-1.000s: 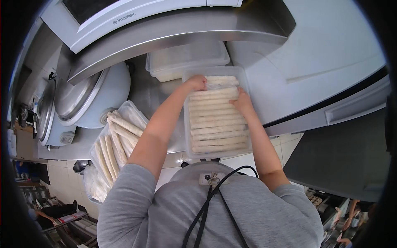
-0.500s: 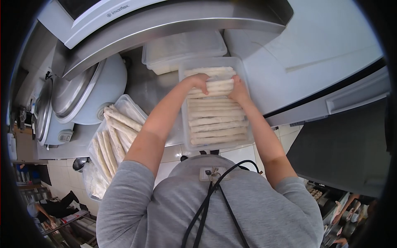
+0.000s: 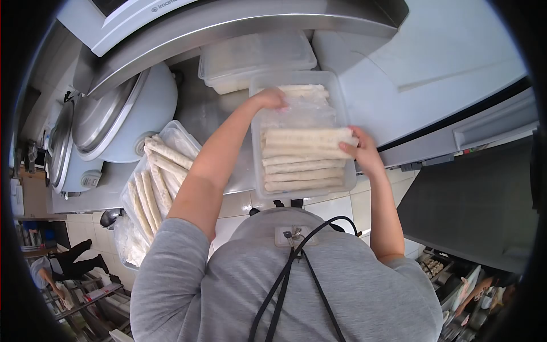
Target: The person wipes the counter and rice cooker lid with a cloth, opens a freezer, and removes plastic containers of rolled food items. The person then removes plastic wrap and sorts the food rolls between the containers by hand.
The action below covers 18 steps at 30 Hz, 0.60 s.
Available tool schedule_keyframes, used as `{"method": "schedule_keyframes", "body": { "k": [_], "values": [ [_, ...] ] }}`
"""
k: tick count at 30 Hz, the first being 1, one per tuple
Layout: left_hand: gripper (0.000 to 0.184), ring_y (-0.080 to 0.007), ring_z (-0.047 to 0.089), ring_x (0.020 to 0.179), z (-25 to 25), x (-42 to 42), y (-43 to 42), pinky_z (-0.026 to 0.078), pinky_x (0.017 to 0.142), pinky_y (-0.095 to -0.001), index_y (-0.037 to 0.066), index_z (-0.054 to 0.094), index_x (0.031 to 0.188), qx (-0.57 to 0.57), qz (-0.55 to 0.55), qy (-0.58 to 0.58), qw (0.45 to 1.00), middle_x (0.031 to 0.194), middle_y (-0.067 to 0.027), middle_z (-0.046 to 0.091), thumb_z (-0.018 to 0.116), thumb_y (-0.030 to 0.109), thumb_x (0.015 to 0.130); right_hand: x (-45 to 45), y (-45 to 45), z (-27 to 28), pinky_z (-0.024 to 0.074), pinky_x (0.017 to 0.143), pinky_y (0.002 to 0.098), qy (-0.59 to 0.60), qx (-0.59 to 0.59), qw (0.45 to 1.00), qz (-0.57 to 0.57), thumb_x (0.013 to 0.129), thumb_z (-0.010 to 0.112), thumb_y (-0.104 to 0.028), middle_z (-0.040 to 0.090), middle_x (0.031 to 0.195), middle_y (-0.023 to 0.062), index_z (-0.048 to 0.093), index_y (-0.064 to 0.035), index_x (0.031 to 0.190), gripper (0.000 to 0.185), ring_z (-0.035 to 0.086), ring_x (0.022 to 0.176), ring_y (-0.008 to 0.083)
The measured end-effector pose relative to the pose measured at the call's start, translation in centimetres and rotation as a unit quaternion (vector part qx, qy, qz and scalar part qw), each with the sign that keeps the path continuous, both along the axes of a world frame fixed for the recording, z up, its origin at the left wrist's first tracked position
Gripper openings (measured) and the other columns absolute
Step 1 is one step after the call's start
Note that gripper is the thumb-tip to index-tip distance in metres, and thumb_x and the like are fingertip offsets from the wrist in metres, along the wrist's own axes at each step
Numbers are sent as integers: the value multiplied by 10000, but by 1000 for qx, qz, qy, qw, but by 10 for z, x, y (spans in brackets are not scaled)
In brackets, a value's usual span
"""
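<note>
A clear plastic tub (image 3: 345, 108) holds rows of long, pale rolls (image 3: 305, 175) that look like uncooked spring rolls. My right hand (image 3: 360, 148) is closed on the right end of a pair or small bunch of rolls (image 3: 305, 138), blurred by motion, above the rows nearer to me. My left hand (image 3: 270, 99) is at the tub's far left side, its fingers pinched at a wrinkled clear plastic sheet (image 3: 310, 114). Another row of rolls (image 3: 307, 91) shows at the far end, beyond the sheet.
On the left, a second tub (image 3: 181, 132) holds loose rolls (image 3: 156, 182). A lidded tub (image 3: 256, 54) stands behind, below a steel shelf (image 3: 245, 23). Large rice cookers (image 3: 128, 119) are at the left, a white appliance (image 3: 433, 62) at the right. Another person (image 3: 60, 271) is at the lower left.
Rolls that lay between both hands have moved toward me with my right hand, uncovering the plastic sheet. My left hand has let go of them and shifted slightly away from me.
</note>
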<state>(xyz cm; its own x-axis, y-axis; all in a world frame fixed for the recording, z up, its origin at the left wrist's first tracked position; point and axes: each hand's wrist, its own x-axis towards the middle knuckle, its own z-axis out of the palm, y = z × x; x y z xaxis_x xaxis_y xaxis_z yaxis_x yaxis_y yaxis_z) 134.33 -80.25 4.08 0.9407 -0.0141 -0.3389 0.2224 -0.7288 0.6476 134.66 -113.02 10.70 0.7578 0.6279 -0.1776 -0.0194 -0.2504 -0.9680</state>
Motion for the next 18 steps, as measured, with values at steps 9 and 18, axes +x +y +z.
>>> {"method": "schedule_keyframes", "body": {
  "k": [9,18],
  "values": [
    [157,-162,573,613,5,4,-6,444,588,-294,52,657,700,-27,52,-96,994,653,-72,629,628,205,699,-4,31,-26,371,913,326,-360,-201,873,262,653,702,-166,485,1171,129,510,-21,1127,532,460,1090,283],
    [141,-149,583,554,-8,4,-12,457,562,-292,24,631,702,-18,126,-102,987,641,-73,629,628,164,717,41,118,-37,363,916,355,-334,-371,769,400,456,801,-369,448,1195,106,439,-87,1205,879,416,1129,266]
  ]
}}
